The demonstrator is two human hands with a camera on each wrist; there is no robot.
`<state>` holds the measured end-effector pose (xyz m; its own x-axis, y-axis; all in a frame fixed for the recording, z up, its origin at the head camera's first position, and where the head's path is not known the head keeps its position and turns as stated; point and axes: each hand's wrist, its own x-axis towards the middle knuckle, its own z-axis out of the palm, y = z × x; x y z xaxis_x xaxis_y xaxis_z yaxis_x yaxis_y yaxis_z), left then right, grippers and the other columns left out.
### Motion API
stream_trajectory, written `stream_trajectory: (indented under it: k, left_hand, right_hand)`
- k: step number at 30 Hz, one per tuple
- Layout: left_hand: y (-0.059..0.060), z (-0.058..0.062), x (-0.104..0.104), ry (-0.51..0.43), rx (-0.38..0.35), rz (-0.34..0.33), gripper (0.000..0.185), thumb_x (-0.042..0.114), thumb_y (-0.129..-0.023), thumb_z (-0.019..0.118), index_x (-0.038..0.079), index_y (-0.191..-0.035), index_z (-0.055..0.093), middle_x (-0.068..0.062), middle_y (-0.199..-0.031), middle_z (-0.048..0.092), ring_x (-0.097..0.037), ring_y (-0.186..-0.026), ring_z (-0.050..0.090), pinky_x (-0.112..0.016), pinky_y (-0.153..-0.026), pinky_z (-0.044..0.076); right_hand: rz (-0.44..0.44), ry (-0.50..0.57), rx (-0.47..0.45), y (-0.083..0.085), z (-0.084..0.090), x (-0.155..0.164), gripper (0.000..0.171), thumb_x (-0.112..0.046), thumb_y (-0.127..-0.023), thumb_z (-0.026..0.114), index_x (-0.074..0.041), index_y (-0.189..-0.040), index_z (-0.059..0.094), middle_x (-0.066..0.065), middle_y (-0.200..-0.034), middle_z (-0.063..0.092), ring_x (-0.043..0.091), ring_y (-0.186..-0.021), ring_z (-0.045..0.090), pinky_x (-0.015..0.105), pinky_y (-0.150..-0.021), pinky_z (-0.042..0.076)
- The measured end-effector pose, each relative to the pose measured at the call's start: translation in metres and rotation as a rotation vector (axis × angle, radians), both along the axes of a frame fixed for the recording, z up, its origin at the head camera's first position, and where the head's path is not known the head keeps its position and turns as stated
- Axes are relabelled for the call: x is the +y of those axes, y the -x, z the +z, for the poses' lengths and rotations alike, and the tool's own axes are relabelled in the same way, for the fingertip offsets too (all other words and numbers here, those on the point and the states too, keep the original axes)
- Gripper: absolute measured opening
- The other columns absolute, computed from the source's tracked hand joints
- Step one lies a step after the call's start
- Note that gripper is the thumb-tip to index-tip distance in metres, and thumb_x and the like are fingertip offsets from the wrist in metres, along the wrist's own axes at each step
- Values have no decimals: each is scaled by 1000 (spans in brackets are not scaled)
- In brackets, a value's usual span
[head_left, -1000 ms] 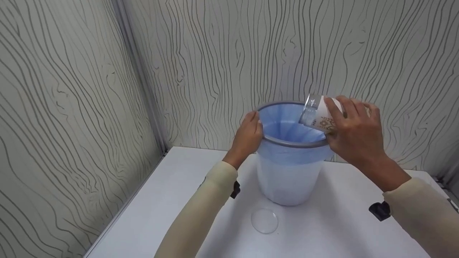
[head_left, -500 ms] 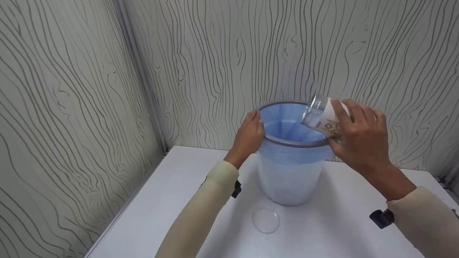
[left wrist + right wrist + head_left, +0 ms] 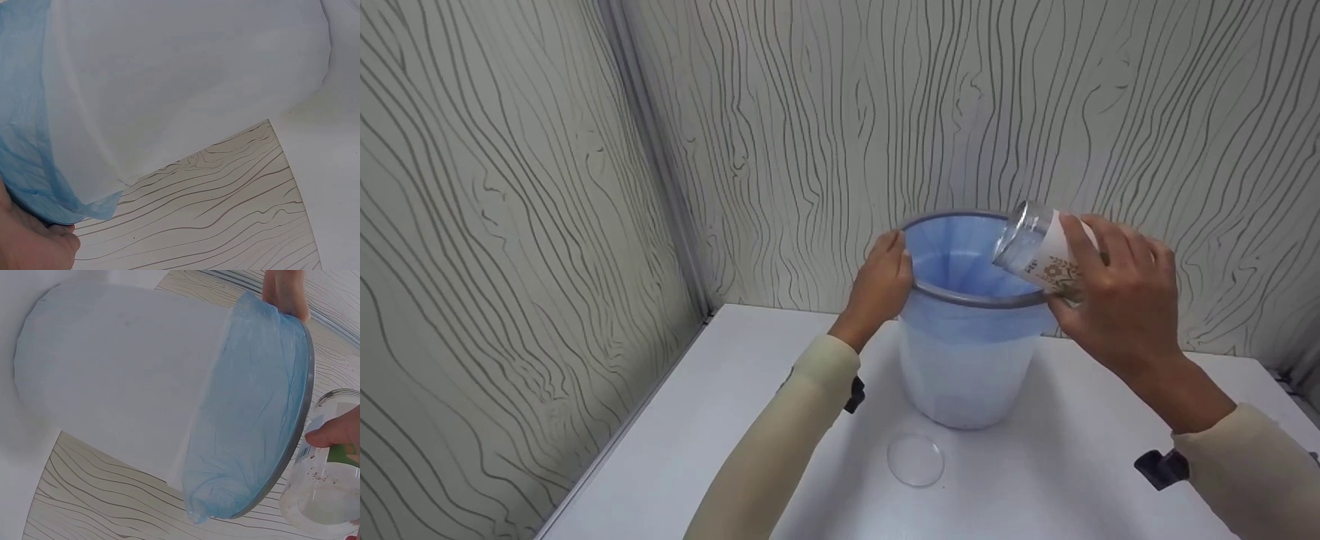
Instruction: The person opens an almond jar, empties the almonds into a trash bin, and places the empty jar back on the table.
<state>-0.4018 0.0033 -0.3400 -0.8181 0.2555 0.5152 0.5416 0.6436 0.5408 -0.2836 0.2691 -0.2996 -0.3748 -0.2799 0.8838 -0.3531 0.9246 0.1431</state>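
Observation:
A white bin (image 3: 964, 375) lined with a blue bag (image 3: 960, 262) stands on a white table (image 3: 697, 420). My left hand (image 3: 881, 289) grips the bin's grey rim on its left side; a bit of that hand (image 3: 34, 244) shows beside the bag's edge (image 3: 34, 169). My right hand (image 3: 1117, 300) holds a clear jar (image 3: 1039, 247) with a patterned label, tilted mouth-down over the rim's right side. In the right wrist view the jar (image 3: 326, 489) sits beside the rim (image 3: 292, 439), with my left fingers (image 3: 284, 292) on the far edge.
A round clear lid (image 3: 915, 461) lies flat on the table in front of the bin. Wood-grain walls (image 3: 510, 225) close in behind and on the left. Black wrist straps (image 3: 1161, 466) show on both sleeves.
My right hand and the jar have drifted slightly right and a little lower at the rim. The left hand and bin have stayed put.

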Motion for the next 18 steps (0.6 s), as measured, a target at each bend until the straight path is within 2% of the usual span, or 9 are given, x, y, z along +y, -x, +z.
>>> stream_trajectory:
  k: [18]
  left_hand:
    - [0,2,-1,18,-1,2,53,25,-110,29,-2,-156,32,-14,-164,30,-24,-153,24,-36,-123,21]
  right_hand:
    - [10,61,41,-12,-9,-3,98,-11,-57,94,-7,-145,52,26,-131,59,49,-116,54,67,-89,39]
